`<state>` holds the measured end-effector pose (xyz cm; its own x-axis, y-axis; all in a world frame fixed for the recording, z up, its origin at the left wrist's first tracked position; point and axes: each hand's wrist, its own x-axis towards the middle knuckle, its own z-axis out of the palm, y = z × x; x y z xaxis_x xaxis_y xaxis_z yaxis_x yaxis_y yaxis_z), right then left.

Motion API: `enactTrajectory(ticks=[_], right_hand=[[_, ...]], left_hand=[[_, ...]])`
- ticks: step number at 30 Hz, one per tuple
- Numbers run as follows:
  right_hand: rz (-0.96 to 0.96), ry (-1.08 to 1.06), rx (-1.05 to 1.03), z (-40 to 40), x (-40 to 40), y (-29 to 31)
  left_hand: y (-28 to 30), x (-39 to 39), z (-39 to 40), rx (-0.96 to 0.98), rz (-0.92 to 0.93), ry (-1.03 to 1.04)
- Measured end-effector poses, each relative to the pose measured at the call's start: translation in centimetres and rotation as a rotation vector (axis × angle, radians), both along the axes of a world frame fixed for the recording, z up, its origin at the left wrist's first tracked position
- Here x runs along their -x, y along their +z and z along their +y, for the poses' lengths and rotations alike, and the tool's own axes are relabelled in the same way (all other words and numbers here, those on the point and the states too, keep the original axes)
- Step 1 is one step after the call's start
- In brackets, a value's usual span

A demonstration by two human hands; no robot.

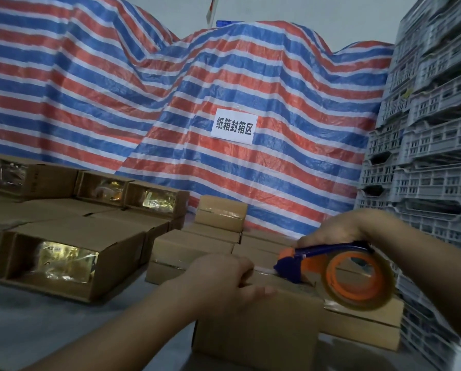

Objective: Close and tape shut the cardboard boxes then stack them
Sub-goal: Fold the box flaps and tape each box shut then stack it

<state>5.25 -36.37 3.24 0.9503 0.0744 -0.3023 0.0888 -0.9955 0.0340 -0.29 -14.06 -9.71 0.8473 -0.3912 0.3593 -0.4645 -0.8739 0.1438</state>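
The cardboard box (258, 322) nearest the camera is lying with its flaps folded shut, and everything else is best placed from it. The left hand (224, 279) is resting on its top near edge, fingers curled down over the seam, apparently pressing the tape end so the flaps are not springing up. Just beyond that hand, over the box's top, the right hand (336, 231) is gripping the handle of a blue and orange tape dispenser (331, 266), fingers wrapped round it; the nose is sitting at the seam and a short strip of clear tape (262, 269) is stretching from it to the left hand, so the sealing pass is probably just beginning. To the right of the box and partly behind it, more closed boxes (363, 325) are sitting in a low stack. Left of the box, across a grey surface that may be a table, open boxes (71, 261) are lying on their sides, showing gold foil packets (63, 261) inside, presumably waiting their turn. Behind the box, sealed small boxes (218, 218) are standing stacked. Farther back, a striped tarpaulin (170, 89) is hanging with a paper sign (234, 126), and grey plastic crates (424, 129) are towering at the right.
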Motion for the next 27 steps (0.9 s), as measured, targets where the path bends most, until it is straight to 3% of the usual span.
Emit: enactTrajectory(ticks=[4, 10, 15, 22, 27], right_hand=[[0.061, -0.091, -0.192, -1.4, 0.4, 1.0], [0.013, -0.142, -0.109, -5.7, 2.2, 3.4], [-0.036, -0.134, 0.025, -6.4, 1.8, 1.0], [-0.026, -0.151, -0.07, -6.6, 1.2, -0.3], [0.012, -0.138, -0.094, -6.6, 1.2, -0.8]], left_hand=[[-0.2, 0.0, 0.2, -0.012, -0.046, -0.007], [-0.7, -0.3, 0.3, 0.017, -0.071, -0.02], [-0.6, -0.3, 0.5, 0.048, -0.046, -0.063], [1.9, -0.6, -0.6, 0.03, 0.126, -0.099], [2.3, -0.6, -5.4, -0.042, 0.037, -0.211]])
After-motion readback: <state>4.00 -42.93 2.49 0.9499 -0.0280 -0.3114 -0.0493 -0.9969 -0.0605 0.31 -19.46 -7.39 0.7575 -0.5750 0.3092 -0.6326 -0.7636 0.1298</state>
